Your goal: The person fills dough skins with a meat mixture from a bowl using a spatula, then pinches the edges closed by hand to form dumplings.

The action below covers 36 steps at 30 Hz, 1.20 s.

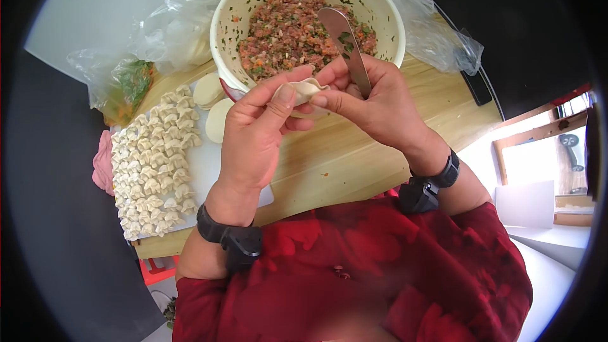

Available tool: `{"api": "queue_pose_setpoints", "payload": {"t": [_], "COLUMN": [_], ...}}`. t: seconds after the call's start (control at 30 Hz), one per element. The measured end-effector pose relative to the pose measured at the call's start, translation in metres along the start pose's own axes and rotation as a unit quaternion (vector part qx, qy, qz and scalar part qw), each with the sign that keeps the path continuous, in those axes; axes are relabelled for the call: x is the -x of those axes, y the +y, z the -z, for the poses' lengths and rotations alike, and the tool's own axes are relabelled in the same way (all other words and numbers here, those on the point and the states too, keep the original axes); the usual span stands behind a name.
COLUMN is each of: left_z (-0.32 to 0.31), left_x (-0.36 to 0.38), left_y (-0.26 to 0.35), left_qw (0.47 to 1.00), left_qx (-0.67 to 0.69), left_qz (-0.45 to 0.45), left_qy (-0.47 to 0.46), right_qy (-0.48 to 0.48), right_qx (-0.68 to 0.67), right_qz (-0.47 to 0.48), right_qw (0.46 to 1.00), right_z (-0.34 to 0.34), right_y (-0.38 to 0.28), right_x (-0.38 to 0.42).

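Observation:
Between my two hands, in front of the bowl, is a pale dumpling [306, 90] with its wrapper folded over. My left hand [261, 106] pinches one end of it between thumb and fingers. At the other end, the thumb and forefinger of my right hand [373, 102] press the edge. A metal spreader [352, 50] is also tucked in my right hand, its rounded blade pointing up over the bowl with bits of green on it. Behind my hands stands a large cream bowl [218, 38] holding minced meat filling [285, 28] flecked with green and orange.
Many folded dumplings [155, 164] lie in rows on a white board [206, 164] at the left. Round wrappers [215, 120] sit beside the bowl. Plastic bags [174, 31] lie behind, one with greens [136, 82]. A pink cloth [102, 163] hangs at the table's left edge.

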<state>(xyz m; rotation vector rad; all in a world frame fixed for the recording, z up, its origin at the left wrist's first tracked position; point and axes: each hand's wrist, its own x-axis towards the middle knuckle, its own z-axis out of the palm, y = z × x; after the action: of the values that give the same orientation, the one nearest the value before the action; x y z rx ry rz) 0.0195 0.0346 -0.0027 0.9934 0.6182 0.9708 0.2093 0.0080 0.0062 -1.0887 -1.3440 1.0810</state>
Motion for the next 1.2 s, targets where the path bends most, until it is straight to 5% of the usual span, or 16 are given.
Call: {"api": "queue_pose_setpoints", "payload": {"t": [0.17, 0.5, 0.57, 0.7, 0.77, 0.83, 1.0, 1.13, 1.2], "left_z": [0.008, 0.007, 0.012, 0.003, -0.003, -0.007, 0.014, 0.068, 0.099], "left_x": [0.002, 0.004, 0.004, 0.001, -0.001, -0.001, 0.011, 0.039, 0.059], "left_y": [-0.002, -0.005, -0.008, -0.018, -0.024, -0.028, -0.017, 0.011, 0.024], "left_qw": [0.969, 0.96, 0.929, 0.927, 0.977, 0.977, 0.977, 0.952, 0.9], "left_qx": [-0.211, -0.218, -0.317, -0.281, -0.09, -0.054, -0.06, -0.217, -0.378], "left_qz": [-0.123, -0.163, -0.16, -0.193, -0.16, -0.165, -0.161, -0.162, -0.103], "left_qy": [0.04, 0.065, 0.107, 0.155, 0.112, 0.127, 0.126, 0.141, 0.191], "right_qy": [0.011, 0.012, -0.008, 0.015, 0.043, 0.085, 0.017, -0.039, -0.053], "right_qx": [0.047, 0.191, 0.219, 0.192, 0.188, 0.068, 0.156, 0.146, 0.151], "right_qz": [0.003, 0.137, 0.174, 0.21, 0.239, 0.227, 0.147, 0.089, 0.045], "right_qw": [0.999, 0.972, 0.96, 0.959, 0.952, 0.968, 0.977, 0.984, 0.986], "right_z": [0.004, 0.0, -0.004, -0.02, -0.031, -0.04, -0.036, -0.025, -0.011], "right_y": [0.005, 0.005, 0.002, 0.011, 0.018, 0.021, 0.013, -0.004, -0.003], "right_x": [0.0, -0.001, -0.003, -0.004, -0.005, -0.005, 0.004, 0.013, 0.014]}}
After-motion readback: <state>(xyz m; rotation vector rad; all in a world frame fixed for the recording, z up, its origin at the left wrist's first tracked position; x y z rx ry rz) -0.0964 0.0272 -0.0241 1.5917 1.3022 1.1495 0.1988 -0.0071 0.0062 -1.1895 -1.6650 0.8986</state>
